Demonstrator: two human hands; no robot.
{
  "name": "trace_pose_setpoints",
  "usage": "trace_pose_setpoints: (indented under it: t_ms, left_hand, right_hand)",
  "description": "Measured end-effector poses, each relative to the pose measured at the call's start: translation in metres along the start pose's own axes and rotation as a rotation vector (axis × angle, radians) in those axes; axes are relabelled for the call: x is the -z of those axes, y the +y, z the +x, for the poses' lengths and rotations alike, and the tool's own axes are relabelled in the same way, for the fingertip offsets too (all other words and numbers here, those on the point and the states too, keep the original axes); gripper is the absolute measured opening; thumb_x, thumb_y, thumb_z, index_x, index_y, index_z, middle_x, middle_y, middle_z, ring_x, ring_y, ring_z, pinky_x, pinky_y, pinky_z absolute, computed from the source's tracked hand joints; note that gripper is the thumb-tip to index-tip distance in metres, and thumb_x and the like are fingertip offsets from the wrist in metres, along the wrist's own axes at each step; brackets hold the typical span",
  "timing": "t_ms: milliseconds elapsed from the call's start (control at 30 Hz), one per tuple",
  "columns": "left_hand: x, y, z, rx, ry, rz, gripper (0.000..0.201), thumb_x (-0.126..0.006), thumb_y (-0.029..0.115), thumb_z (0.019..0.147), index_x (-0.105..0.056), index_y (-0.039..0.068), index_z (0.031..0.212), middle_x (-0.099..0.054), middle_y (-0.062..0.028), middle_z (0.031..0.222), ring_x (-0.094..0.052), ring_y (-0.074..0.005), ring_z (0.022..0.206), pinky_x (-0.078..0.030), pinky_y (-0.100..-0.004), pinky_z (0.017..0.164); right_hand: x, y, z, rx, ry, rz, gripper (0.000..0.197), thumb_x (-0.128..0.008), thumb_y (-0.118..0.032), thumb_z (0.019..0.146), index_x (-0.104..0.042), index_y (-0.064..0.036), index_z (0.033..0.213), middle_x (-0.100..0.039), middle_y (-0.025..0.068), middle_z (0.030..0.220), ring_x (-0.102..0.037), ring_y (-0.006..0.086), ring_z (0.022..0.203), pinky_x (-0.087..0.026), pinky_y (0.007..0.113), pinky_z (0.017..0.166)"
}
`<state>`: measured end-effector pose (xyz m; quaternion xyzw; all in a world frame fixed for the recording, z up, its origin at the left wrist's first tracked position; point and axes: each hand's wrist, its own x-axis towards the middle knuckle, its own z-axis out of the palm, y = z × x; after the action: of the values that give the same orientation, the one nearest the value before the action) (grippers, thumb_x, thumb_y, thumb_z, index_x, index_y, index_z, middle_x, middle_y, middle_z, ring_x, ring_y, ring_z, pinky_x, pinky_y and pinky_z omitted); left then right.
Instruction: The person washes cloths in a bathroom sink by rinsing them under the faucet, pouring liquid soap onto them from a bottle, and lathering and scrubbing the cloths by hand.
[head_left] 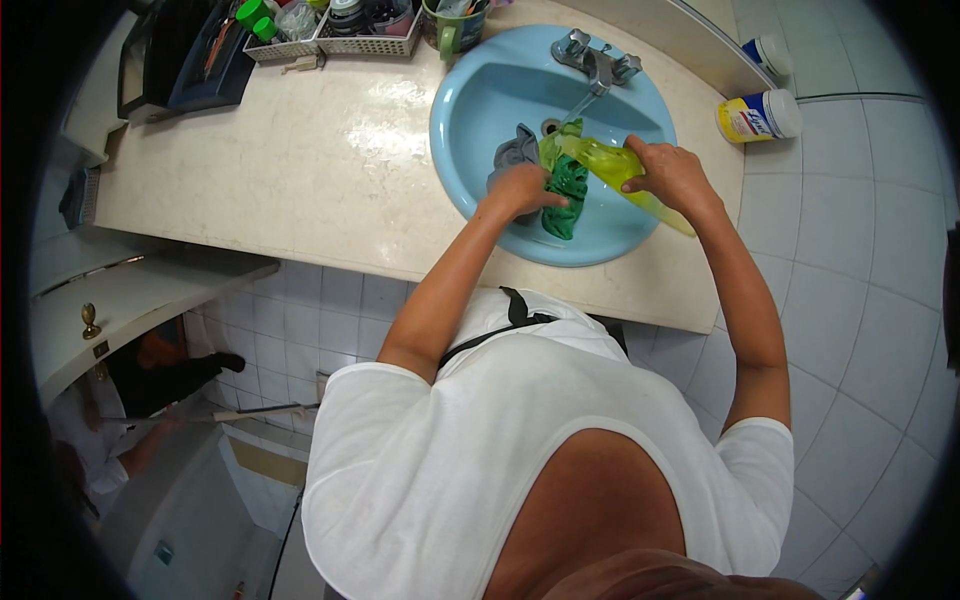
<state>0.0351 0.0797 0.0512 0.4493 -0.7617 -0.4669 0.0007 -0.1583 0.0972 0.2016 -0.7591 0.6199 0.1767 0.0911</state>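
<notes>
My right hand (pixel 665 175) is closed round a long, shiny yellow-green item (pixel 605 160) over the right side of the blue sink (pixel 455 110). Its pale end hangs by the sink's rim; I cannot make out its exact kind. Low in the basin, my left hand (pixel 525 190) has its fingers and thumb closed on a dark green cloth (pixel 567 192). Just behind that hand lies a bunched grey cloth (pixel 515 148). A light green cloth (pixel 550 150) sits between them near the drain. Water seems to run from the metal faucet (pixel 597 70).
A beige counter (pixel 330 170) surrounds the sink. Two baskets of small items (pixel 370 45), a green mug (pixel 450 35) and a dark holder (pixel 205 65) stand at the back left. A yellow-labelled white tub (pixel 760 117) is at the right end. A mirror reflects another person (pixel 90 430) at lower left.
</notes>
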Motion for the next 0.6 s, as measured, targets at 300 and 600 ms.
trace_pose_setpoints:
  t_ms: [300,600]
  left_hand:
    - [-0.098,0.030,0.006,-0.111,-0.496,-1.887,0.030,-0.060,0.012,0.087,-0.049,0.009,0.115,-0.052,-0.0040,0.114,-0.053,-0.0153,0.108,-0.046,-0.0361,0.095]
    - [-0.114,0.039,0.001,-0.129,-0.365,-2.125,0.021,-0.058,0.010,0.088,-0.050,0.009,0.108,-0.053,-0.0039,0.111,-0.054,-0.0171,0.105,-0.048,-0.0334,0.092]
  right_hand:
    - [-0.024,-0.017,0.012,-0.006,-0.193,0.158,0.049,-0.072,-0.038,0.068,-0.058,-0.0084,0.104,-0.065,0.0147,0.089,-0.061,0.0328,0.088,-0.047,0.042,0.073]
    - [-0.019,-0.033,0.022,0.015,-0.271,-0.042,0.043,-0.074,-0.033,0.065,-0.062,-0.0115,0.101,-0.065,0.0138,0.090,-0.062,0.0313,0.089,-0.048,0.042,0.074]
